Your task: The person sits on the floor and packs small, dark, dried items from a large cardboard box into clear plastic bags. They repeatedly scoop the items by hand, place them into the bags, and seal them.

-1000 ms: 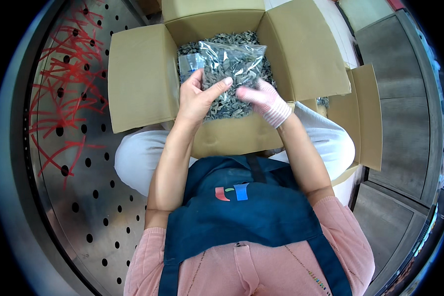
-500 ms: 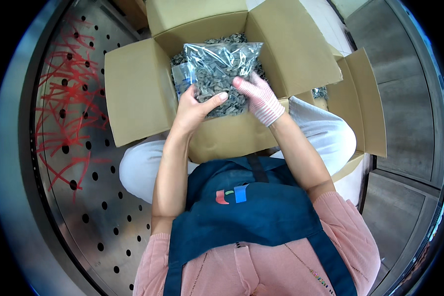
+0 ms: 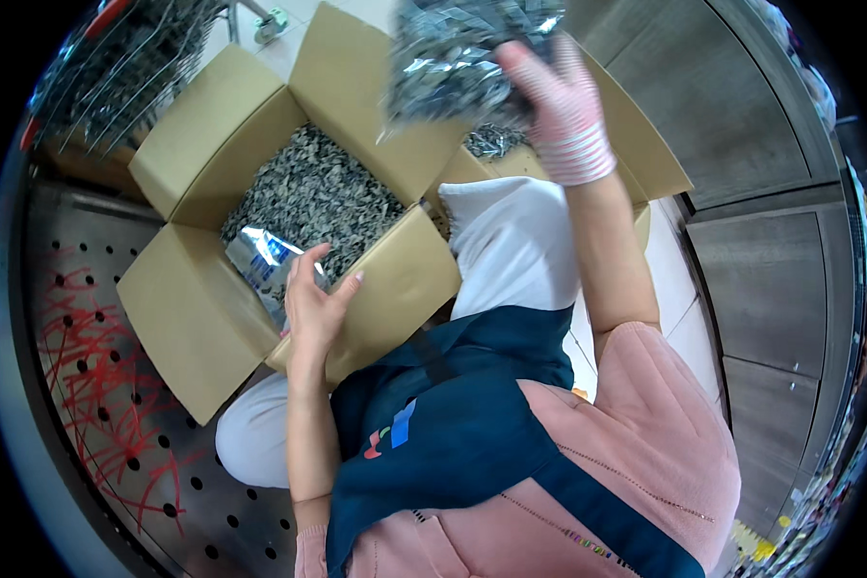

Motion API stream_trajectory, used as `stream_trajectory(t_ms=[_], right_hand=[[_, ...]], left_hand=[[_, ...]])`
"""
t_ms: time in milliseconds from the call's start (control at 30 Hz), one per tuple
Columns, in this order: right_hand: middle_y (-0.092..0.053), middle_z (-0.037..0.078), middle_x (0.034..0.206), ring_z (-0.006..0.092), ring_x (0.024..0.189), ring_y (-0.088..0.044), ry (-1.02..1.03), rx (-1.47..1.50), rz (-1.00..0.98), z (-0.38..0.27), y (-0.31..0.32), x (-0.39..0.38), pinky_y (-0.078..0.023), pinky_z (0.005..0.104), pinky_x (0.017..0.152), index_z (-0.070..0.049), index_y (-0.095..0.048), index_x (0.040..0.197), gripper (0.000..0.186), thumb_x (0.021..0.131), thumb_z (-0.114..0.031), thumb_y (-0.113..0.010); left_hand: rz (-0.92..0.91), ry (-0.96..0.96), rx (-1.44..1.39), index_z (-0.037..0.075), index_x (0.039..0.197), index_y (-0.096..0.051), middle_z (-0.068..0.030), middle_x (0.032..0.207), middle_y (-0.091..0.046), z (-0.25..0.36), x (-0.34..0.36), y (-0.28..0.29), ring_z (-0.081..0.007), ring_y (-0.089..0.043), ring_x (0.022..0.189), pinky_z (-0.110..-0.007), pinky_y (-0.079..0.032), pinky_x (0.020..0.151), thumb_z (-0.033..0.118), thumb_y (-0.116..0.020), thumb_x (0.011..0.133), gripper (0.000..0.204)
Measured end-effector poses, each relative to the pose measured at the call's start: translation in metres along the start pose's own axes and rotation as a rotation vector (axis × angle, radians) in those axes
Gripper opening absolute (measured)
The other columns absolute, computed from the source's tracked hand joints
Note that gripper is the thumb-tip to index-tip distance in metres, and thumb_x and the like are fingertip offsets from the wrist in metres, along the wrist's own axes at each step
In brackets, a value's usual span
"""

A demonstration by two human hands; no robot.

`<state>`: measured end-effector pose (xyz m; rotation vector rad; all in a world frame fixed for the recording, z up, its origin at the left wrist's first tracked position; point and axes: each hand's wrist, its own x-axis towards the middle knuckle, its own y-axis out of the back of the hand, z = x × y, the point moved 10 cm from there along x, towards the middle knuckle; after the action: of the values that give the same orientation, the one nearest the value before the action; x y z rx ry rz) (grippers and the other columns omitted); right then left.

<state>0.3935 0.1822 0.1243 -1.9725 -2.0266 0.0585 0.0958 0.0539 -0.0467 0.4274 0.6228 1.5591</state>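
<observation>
My right hand, in a pink-and-white striped glove, grips a clear plastic bag filled with dark grey, dried-looking flakes. It holds the bag raised at the top, right of the large cardboard box, partly cut off by the frame edge and blurred. My bare left hand hovers at the near side of that box with its fingers apart, holding nothing. Just beyond its fingers, flat clear plastic bags with blue print lie on the loose flakes filling the box. Whether the fingers touch those bags I cannot tell.
A second open cardboard box stands at the right, with a filled bag inside. A wire basket holding dark contents is at upper left. A perforated metal panel lies left, and grey cabinets line the right.
The filled bag has left both hands' hold over the large box; my right hand alone now carries it up and right. My left hand has let go and opened. The view has turned right.
</observation>
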Motion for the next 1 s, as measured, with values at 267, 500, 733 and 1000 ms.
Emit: stream_trajectory(t_ms=[267,500,733,1000], right_hand=[[-0.067,0.013,0.116,0.0183,0.102,-0.063,-0.199,-0.553,0.303,0.129,0.252,0.013,-0.05,0.0313,0.093,0.002,-0.054,0.132,0.07,0.074,-0.021,-0.085],[-0.07,0.013,0.104,0.0228,0.09,-0.067,-0.78,-0.896,0.121,0.308,0.356,-0.027,-0.053,0.0339,0.085,-0.005,-0.061,0.127,0.064,0.07,-0.025,-0.082],[-0.061,0.013,0.13,0.0273,0.118,-0.06,-0.779,-1.433,0.17,0.326,0.387,0.019,-0.047,0.0375,0.102,-0.014,-0.059,0.133,0.067,0.073,-0.038,-0.079],[-0.055,0.013,0.141,0.0307,0.12,-0.059,-0.596,-1.698,-0.4,0.396,0.319,-0.014,-0.045,0.0393,0.104,-0.018,-0.056,0.138,0.06,0.082,-0.037,-0.068]], left_hand=[[-0.187,-0.016,0.483,0.007,0.112,-0.063,-0.0167,0.091,-0.07,0.014,0.014,-0.058,-0.0363,-0.068,0.089,-0.044,-0.052,0.076,0.025,-0.082,0.072,0.048],[-0.137,-0.111,0.505,0.006,0.103,-0.063,-0.0153,0.088,-0.069,0.023,0.025,-0.064,-0.036,-0.066,0.083,-0.043,-0.051,0.073,0.02,-0.081,0.072,0.039],[-0.122,-0.1,0.491,0.008,0.101,-0.065,-0.0131,0.089,-0.068,0.024,0.028,-0.065,-0.033,-0.067,0.083,-0.042,-0.052,0.073,0.02,-0.082,0.071,0.036],[-0.122,-0.144,0.479,0.01,0.105,-0.065,-0.0141,0.087,-0.069,0.02,0.029,-0.064,-0.0327,-0.068,0.081,-0.042,-0.053,0.069,0.02,-0.077,0.076,0.032]])
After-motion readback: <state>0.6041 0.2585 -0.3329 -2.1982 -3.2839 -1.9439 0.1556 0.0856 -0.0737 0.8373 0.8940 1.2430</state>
